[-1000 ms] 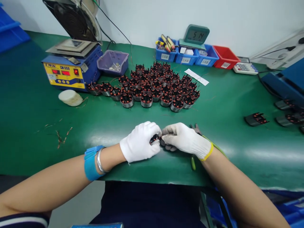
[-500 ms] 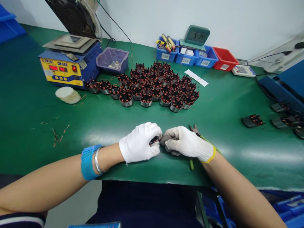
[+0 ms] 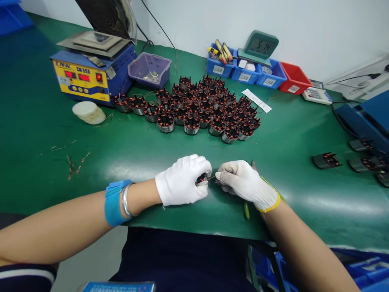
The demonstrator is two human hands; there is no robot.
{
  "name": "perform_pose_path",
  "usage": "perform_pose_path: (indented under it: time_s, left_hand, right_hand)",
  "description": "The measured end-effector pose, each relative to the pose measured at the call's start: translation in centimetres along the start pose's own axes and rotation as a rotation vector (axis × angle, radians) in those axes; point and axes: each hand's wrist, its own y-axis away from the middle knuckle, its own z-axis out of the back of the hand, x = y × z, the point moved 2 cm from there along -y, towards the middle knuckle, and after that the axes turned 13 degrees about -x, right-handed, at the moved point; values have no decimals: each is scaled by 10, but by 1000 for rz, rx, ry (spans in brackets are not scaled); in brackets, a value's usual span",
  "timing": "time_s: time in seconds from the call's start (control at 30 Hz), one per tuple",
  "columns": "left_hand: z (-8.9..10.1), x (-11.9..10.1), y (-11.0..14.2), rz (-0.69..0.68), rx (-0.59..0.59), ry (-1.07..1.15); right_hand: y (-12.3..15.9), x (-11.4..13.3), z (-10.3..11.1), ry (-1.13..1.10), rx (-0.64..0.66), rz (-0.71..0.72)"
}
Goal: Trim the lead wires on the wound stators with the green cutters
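My left hand (image 3: 182, 180), in a white glove, is closed around a small wound coil part (image 3: 201, 178) with black and copper showing between the fingers. My right hand (image 3: 243, 182), also gloved, pinches a thin copper wire end (image 3: 213, 178) coming off that part, a little to its right. Both hands rest near the front edge of the green mat (image 3: 152, 154). Green-handled cutters (image 3: 246, 209) lie under my right wrist, mostly hidden.
Several coil parts (image 3: 200, 109) stand grouped mid-table. A blue and yellow solder pot unit (image 3: 88, 67) and purple tray (image 3: 148, 71) sit at back left, a white roll (image 3: 89, 112) beside them. Blue and red bins (image 3: 252, 71), a clock (image 3: 261, 44), a calculator (image 3: 317, 95) lie behind. More coils (image 3: 326, 160) sit at right.
My right hand has drawn slightly to the right, away from the left, and a short length of wire now shows between them. The camera view shifted a little.
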Motion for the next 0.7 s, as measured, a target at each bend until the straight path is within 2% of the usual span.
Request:
perform_pose_path:
  time_s: [0.1, 0.17, 0.3, 0.37, 0.5, 0.7]
  left_hand:
    - [-2, 0, -1, -1, -26, -2]
    - [-4, 0, 0, 0, -45, -6]
    - [-6, 0, 0, 11, -70, -18]
    - [-6, 0, 0, 16, -70, -42]
    - [-6, 0, 1, 44, -58, -59]
    - [4, 0, 6, 49, -62, 113]
  right_hand:
    - [-6, 5, 3, -142, 87, -36]
    - [-12, 9, 3, -226, 202, -76]
    - [-22, 13, -3, -178, 415, -179]
    - [-24, 15, -8, -149, 431, -199]
    - [-21, 14, -16, -190, 382, -238]
    - [-16, 12, -20, -259, 342, -274]
